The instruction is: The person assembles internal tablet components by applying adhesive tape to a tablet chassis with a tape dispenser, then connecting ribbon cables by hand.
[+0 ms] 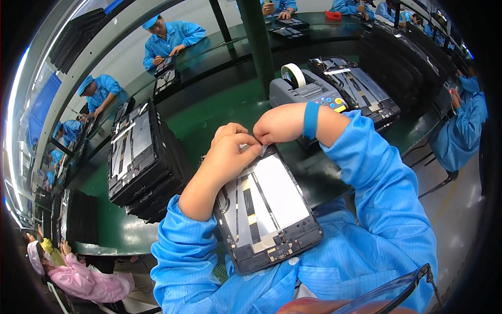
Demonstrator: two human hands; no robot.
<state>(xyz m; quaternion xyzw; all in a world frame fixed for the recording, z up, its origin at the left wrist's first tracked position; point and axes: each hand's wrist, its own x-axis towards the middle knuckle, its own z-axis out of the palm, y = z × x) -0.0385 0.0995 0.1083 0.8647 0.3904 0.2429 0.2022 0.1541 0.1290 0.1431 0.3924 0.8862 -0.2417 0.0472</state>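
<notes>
An opened tablet (280, 196) leans against my front at the table's near edge, its inside facing up. It has a black frame, a large white panel and a dark ribbon strip. My left hand (230, 154) rests over its far left corner, thumb and forefinger pinched. Beside it, my right hand (282, 124), with a blue wristband (310, 119), is closed in a pinch at the far edge. A small pale bit (265, 149), perhaps tape or film, shows between the two hands. The fingertips partly hide what each one grips.
A stack of opened tablets (137, 152) stands to the left. Beyond my right hand are a grey tape dispenser (300, 91) with a white roll and another opened tablet (361, 89). Black trays (402, 57) are piled at the far right. A green post (256, 47) rises mid-table; several co-workers sit around.
</notes>
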